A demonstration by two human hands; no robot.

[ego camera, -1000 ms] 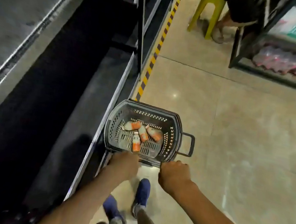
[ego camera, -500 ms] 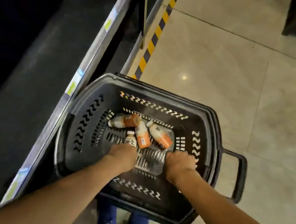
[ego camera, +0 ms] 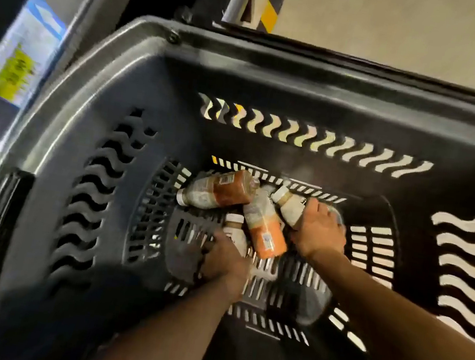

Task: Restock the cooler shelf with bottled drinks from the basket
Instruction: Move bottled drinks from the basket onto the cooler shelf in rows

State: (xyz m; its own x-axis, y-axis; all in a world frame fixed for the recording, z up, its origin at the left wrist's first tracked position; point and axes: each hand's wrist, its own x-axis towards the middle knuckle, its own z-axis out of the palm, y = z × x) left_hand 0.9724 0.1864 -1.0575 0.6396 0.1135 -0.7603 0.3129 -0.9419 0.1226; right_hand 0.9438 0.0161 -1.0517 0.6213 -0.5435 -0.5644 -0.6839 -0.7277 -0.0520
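Low at centre frame, inside the basket [ego camera: 97,92], we are picking: left hand [ego camera: 221,257] grips the nearest bottle [ego camera: 235,235], right hand [ego camera: 318,231] the rightmost bottle [ego camera: 288,206] — next, lift both to the cooler shelf [ego camera: 84,2], upper left.

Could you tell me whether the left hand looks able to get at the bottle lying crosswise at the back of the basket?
Probably yes: the crosswise bottle lies uncovered just beyond the left hand, though that hand grips the near bottle and would have to release it.

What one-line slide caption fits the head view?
Left hand grips the nearest white-capped plastic bottle, right hand the rightmost bottle, in a dark slotted plastic basket.
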